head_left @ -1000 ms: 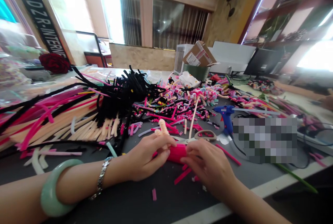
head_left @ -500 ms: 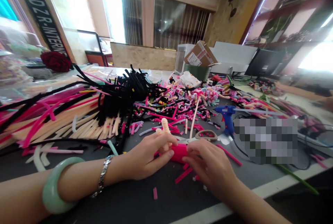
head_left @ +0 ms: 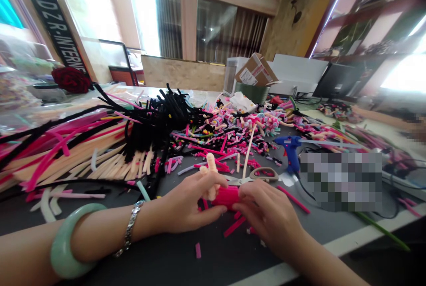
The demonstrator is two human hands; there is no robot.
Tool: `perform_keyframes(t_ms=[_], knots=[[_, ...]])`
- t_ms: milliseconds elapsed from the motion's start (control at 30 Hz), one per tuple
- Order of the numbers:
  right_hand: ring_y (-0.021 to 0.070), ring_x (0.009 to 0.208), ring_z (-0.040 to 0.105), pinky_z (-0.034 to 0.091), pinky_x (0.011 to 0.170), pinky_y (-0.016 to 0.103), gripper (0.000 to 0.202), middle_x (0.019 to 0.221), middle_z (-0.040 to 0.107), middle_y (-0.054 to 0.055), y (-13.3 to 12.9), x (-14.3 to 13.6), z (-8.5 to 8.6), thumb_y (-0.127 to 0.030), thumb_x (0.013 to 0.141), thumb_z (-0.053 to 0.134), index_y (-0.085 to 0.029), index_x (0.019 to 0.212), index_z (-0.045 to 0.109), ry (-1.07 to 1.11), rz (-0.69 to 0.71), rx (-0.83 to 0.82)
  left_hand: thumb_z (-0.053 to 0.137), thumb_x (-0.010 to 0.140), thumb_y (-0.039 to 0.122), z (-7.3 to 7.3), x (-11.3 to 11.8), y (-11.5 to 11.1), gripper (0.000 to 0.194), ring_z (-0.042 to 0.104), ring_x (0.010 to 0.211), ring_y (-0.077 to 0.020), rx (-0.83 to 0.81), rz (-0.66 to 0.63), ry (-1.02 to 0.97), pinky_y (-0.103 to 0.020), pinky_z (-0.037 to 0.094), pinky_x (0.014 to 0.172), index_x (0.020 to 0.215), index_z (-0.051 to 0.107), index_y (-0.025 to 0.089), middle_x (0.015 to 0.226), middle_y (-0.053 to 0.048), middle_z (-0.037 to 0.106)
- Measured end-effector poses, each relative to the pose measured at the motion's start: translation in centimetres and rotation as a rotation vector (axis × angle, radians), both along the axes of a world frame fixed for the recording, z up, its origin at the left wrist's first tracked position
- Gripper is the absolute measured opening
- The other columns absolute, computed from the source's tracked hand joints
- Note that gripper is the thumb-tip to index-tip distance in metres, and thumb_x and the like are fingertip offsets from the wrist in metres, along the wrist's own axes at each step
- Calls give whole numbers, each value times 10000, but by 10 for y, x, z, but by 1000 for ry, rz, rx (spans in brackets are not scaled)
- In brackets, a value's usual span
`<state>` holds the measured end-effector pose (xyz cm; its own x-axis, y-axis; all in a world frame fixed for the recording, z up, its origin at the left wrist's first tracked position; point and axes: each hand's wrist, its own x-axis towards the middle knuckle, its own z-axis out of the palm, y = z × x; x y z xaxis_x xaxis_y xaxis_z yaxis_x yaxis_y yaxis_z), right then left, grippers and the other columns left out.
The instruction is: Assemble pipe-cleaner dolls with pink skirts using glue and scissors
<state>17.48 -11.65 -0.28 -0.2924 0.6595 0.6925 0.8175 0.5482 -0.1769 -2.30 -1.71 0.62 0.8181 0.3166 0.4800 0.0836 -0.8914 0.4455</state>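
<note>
Between my two hands lies a bright pink fuzzy piece (head_left: 226,197). My left hand (head_left: 191,199) is closed on a cream fuzzy figure (head_left: 211,170), which stands up between thumb and fingers, and its thumb touches the pink piece's left end. My right hand (head_left: 271,208) pinches the right end of the pink piece. Scissors (head_left: 262,174) lie just behind my right hand, beside a long cream strip (head_left: 249,150). A loose pink strip (head_left: 293,198) rests to the right, and a short one (head_left: 198,250) lies in front.
Black stems (head_left: 169,113) and cream stems (head_left: 109,162) cover the left. Small coloured pieces (head_left: 259,122) are heaped behind. A blue glue gun (head_left: 292,153) with a cord stands right, near a green stem (head_left: 382,230) and the table edge (head_left: 346,244).
The pink piece has shifted slightly left and shows more of its length. My left thumb has moved away from the cream figure's base, toward the lower edge of the pink piece.
</note>
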Motion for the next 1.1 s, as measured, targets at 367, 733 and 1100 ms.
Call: perform_keyframes(t_ms=[367, 733, 1100], knots=[[159, 618, 519, 400, 564, 271, 58, 721, 598, 10, 0, 0, -1, -183, 916, 536, -208, 960, 508, -17, -5, -23, 568, 841, 149, -6, -1, 1, 298, 517, 767, -134, 68, 10, -31, -213, 434, 696, 1107, 457, 221, 870, -14, 564], [157, 639, 512, 396, 572, 269, 70, 739, 594, 13, 0, 0, -2, -163, 903, 553, -202, 941, 510, -27, 6, -30, 497, 800, 54, -10, 0, 4, 320, 534, 760, -143, 71, 14, -39, -221, 455, 701, 1077, 475, 212, 826, -13, 564], [151, 628, 492, 393, 566, 267, 85, 730, 586, 6, -1, 1, -2, -181, 909, 546, -214, 894, 468, -39, 1, -27, 491, 820, 72, -10, -2, 4, 301, 533, 770, -148, 105, 7, -37, -224, 448, 709, 1086, 471, 211, 832, -19, 575]])
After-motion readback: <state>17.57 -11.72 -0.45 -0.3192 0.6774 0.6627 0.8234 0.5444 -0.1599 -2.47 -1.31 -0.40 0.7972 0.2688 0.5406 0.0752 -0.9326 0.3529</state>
